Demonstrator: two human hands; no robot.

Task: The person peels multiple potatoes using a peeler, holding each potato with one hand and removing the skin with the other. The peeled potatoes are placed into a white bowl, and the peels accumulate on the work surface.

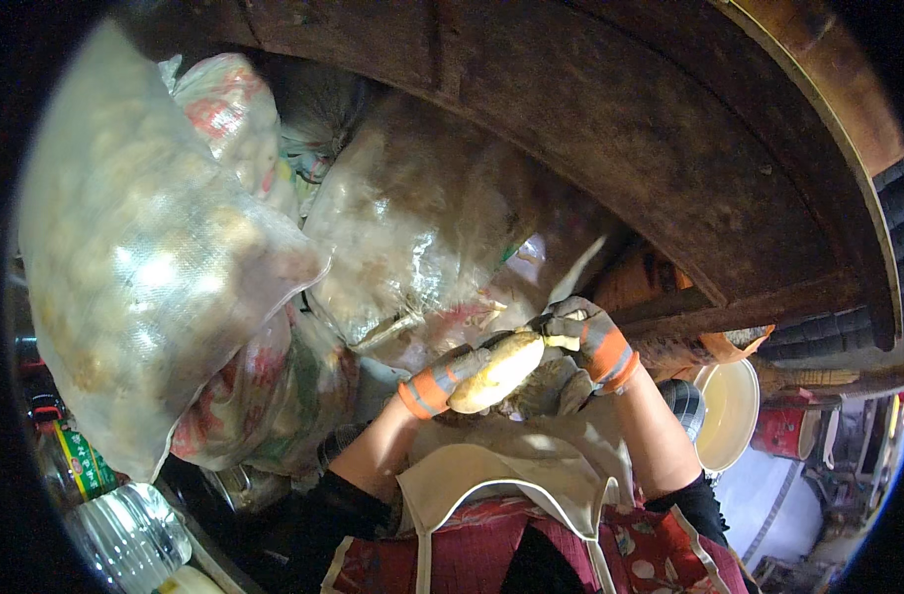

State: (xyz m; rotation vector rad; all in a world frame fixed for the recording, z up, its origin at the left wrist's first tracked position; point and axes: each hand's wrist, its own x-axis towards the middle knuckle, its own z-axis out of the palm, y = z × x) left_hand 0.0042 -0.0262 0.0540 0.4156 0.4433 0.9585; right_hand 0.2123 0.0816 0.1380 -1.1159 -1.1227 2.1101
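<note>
A pale yellow-white oblong vegetable (500, 371) lies across my lap area, overexposed by glare, so its exact kind is unclear. My left hand (444, 380), in a grey and orange glove, grips its lower left side. At its upper right end, my right hand (596, 341), gloved alike, has its fingers closed around a short stalk-like piece (561, 342). A thin whitish strip (579, 269) sticks up just beyond the right fingers; whether they hold it cannot be told. Below the vegetable, dry brownish scraps (544, 390) lie above my cream apron (496, 464).
A large filled woven plastic sack (147, 245) bulges at left, with further sacks (415, 230) ahead. Dark wooden furniture (607, 119) slants overhead to the right. By my right arm are a pale bucket (728, 416) and a red container (786, 432). Plastic bottles (129, 531) stand lower left.
</note>
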